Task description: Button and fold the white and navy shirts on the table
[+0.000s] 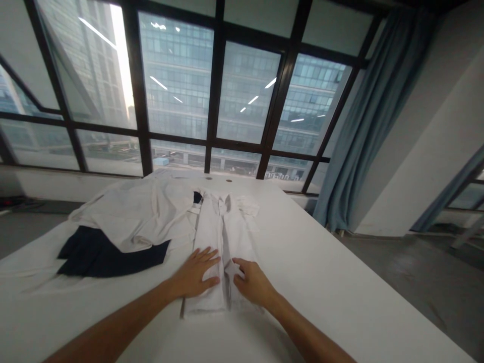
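A white shirt [242,237] lies stretched out on the white table, its collar end away from me and its front parted along the middle. My left hand [196,272] rests flat on the left front panel with the fingers spread. On the right panel, beside the parted edge, is my right hand [253,282]. Its forefinger and thumb stand apart with white cloth showing between them, while its other fingers are mostly hidden. To the left of the shirt is a heap of white clothing [143,212], with a dark navy piece of cloth [109,254] showing under it.
The white table [321,282] runs toward large dark-framed windows [215,101], with two small round holes near its far end. Its right edge slants down beside the grey floor [397,267]. A blue curtain [363,136] hangs at the right near a pale pillar [423,151].
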Demonstrator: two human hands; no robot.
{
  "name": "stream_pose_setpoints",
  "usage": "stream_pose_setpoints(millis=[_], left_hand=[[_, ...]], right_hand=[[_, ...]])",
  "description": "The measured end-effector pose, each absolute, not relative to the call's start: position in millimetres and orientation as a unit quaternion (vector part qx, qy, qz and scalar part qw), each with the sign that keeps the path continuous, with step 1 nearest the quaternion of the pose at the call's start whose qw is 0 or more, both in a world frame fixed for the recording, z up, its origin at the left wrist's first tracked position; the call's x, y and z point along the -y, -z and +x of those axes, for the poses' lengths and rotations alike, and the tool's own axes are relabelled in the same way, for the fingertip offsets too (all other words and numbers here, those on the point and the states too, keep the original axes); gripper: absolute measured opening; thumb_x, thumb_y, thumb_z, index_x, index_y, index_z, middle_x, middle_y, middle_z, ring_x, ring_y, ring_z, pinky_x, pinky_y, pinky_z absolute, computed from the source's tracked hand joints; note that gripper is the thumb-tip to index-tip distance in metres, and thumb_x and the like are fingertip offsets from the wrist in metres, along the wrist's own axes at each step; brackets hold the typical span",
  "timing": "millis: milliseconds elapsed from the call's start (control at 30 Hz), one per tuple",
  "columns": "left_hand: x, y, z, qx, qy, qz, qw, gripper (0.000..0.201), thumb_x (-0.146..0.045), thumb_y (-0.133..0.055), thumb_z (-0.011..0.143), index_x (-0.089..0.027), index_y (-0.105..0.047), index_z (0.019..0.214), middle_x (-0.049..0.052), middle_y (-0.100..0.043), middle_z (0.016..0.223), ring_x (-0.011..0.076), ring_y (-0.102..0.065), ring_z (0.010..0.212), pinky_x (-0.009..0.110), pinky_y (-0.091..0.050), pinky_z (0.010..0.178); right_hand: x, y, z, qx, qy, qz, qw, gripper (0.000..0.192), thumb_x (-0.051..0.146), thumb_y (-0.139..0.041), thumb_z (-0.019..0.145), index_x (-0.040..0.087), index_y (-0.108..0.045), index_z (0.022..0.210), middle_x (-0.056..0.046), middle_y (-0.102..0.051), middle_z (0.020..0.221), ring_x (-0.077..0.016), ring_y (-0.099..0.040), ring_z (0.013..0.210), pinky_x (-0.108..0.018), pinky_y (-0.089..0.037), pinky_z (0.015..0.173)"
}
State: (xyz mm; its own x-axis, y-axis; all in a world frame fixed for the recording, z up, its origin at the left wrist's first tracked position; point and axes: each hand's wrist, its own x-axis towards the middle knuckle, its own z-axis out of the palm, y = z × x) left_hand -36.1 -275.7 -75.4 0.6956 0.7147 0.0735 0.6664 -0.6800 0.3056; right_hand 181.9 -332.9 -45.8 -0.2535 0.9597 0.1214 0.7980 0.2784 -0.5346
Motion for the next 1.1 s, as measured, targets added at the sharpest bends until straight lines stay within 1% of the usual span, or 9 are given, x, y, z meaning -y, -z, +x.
stream_pose_setpoints(millis=[200, 300, 400, 500, 633, 733, 800, 933, 1100], left_hand=[[280.8, 67.7, -35.3, -0.381, -0.081, 0.912, 0.124, 0.070, -0.067, -0.034, 0.088, -0.027, -0.037, 0.144, 0.007, -0.027, 0.154, 0.0268, -0.020, 0.143, 0.051, -0.011, 0.116], [282.8, 63.9, -35.0, -0.357, -0.081, 0.922, 0.125, 0.070, -0.068, -0.036, 0.088, -0.029, -0.033, 0.146, 0.006, -0.025, 0.155, 0.0276, -0.019, 0.143, 0.052, -0.009, 0.116], [284.4, 64.7, -34.1, -0.333, -0.069, 0.932, 0.126, 0.071, -0.068, -0.035, 0.087, -0.033, -0.027, 0.148, 0.004, -0.021, 0.156, 0.0280, -0.014, 0.144, 0.053, -0.006, 0.116], [289.7, 63.5, -33.6, -0.331, -0.050, 0.934, 0.124, 0.071, -0.069, -0.032, 0.088, -0.033, -0.025, 0.149, 0.004, -0.017, 0.157, 0.0288, -0.009, 0.145, 0.055, -0.004, 0.115], [299.3, 46.2, -35.9, -0.307, -0.017, 0.940, 0.148, 0.075, -0.073, -0.038, 0.083, -0.033, -0.031, 0.147, 0.005, -0.023, 0.155, 0.0324, -0.019, 0.142, 0.054, -0.015, 0.113], [296.9, 34.7, -38.2, -0.306, -0.046, 0.930, 0.201, 0.062, -0.065, -0.033, 0.090, -0.033, -0.041, 0.142, 0.003, -0.048, 0.142, 0.0252, -0.045, 0.130, 0.041, -0.034, 0.107], [290.2, 37.7, -39.3, -0.343, -0.096, 0.916, 0.187, 0.056, -0.057, -0.028, 0.095, -0.028, -0.043, 0.141, 0.004, -0.051, 0.140, 0.0212, -0.046, 0.128, 0.036, -0.033, 0.108], [275.2, 59.8, -42.3, -0.366, -0.080, 0.919, 0.120, 0.065, -0.057, -0.034, 0.092, -0.021, -0.034, 0.146, 0.005, -0.025, 0.155, 0.0258, -0.020, 0.143, 0.043, -0.016, 0.117], [232.1, 58.2, -34.9, -0.339, -0.109, 0.929, 0.099, 0.052, -0.051, -0.036, 0.094, -0.024, -0.049, 0.136, 0.005, -0.048, 0.143, 0.0211, -0.042, 0.131, 0.037, -0.030, 0.111]], right_hand=[[333.7, 36.6, 184.4, 0.804, -0.244, -0.521, 0.151, 0.027, 0.029, -0.044, 0.089, 0.017, -0.067, 0.087, -0.001, -0.065, 0.062, -0.0141, -0.059, 0.056, -0.023, -0.043, 0.058], [321.8, 36.7, 200.6, 0.808, -0.171, -0.525, 0.207, 0.042, 0.045, -0.039, 0.093, 0.019, -0.069, 0.104, -0.009, -0.071, 0.096, -0.0202, -0.065, 0.090, -0.032, -0.047, 0.083], [309.9, 48.2, 215.9, 0.837, -0.106, -0.511, 0.166, 0.067, 0.059, -0.051, 0.084, 0.019, -0.048, 0.138, -0.014, -0.041, 0.146, -0.0292, -0.032, 0.136, -0.048, -0.022, 0.111], [308.7, 57.6, 221.0, 0.854, -0.142, -0.497, 0.067, 0.089, 0.071, -0.047, 0.080, 0.019, -0.028, 0.149, -0.015, -0.017, 0.156, -0.0312, -0.011, 0.144, -0.055, -0.007, 0.113], [319.2, 45.5, 219.4, 0.860, -0.143, -0.486, 0.056, 0.097, 0.077, -0.058, 0.066, 0.022, -0.039, 0.144, -0.017, -0.030, 0.152, -0.0369, -0.028, 0.137, -0.054, -0.022, 0.109], [321.2, 34.6, 221.2, 0.871, -0.157, -0.453, 0.104, 0.068, 0.067, -0.060, 0.073, 0.024, -0.060, 0.126, -0.012, -0.057, 0.131, -0.0297, -0.054, 0.117, -0.043, -0.039, 0.100], [317.7, 36.0, 224.0, 0.860, -0.137, -0.467, 0.154, 0.055, 0.057, -0.054, 0.084, 0.022, -0.060, 0.126, -0.013, -0.057, 0.130, -0.0268, -0.053, 0.118, -0.040, -0.039, 0.101], [303.6, 48.7, 231.2, 0.860, -0.098, -0.485, 0.125, 0.066, 0.057, -0.056, 0.082, 0.018, -0.051, 0.136, -0.016, -0.040, 0.146, -0.0314, -0.037, 0.134, -0.047, -0.030, 0.108], [246.7, 46.3, 237.3, 0.867, -0.067, -0.473, 0.145, 0.055, 0.053, -0.049, 0.088, 0.018, -0.056, 0.130, -0.013, -0.052, 0.137, -0.0262, -0.047, 0.126, -0.041, -0.034, 0.106]])
